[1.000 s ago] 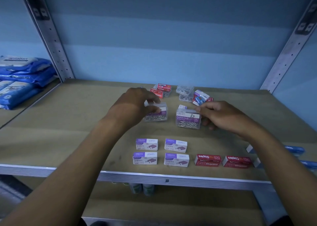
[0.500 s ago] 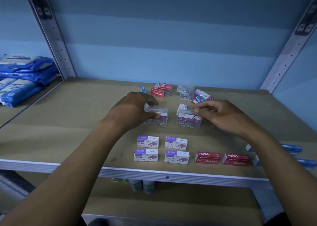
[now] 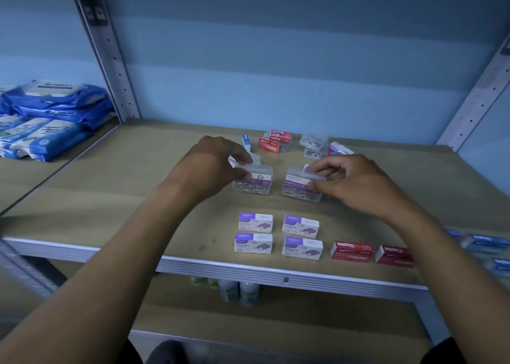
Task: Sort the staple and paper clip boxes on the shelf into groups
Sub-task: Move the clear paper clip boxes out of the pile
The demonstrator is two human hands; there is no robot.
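Two clear paper clip boxes sit side by side in the middle of the shelf (image 3: 110, 187), and I have one in each hand. My left hand (image 3: 214, 165) grips the left paper clip box (image 3: 255, 183) by its top and near end, fingers curled over the lid. My right hand (image 3: 350, 181) pinches the right paper clip box (image 3: 299, 188) between thumb and fingertips at its right end. Both boxes rest on the shelf, a small gap between them.

A second ago the right box was tilted and nearer my right hand; now it stands squarer and lines up with the left one. The left box has barely moved, and my grip on it is the same.

Just in front of them lie four purple-and-white staple boxes (image 3: 255, 222) in a two-by-two block, unchanged. To their right, along the front edge, two red staple boxes (image 3: 352, 250) lie end to end, the second partly hidden by my right forearm. Behind the clear boxes an unsorted heap remains: red staple boxes (image 3: 271, 142), a small blue box (image 3: 246, 142) standing on end, and clear boxes of clips (image 3: 314, 145).

Blue packets (image 3: 52, 107) are stacked on the neighbouring shelf to the left.
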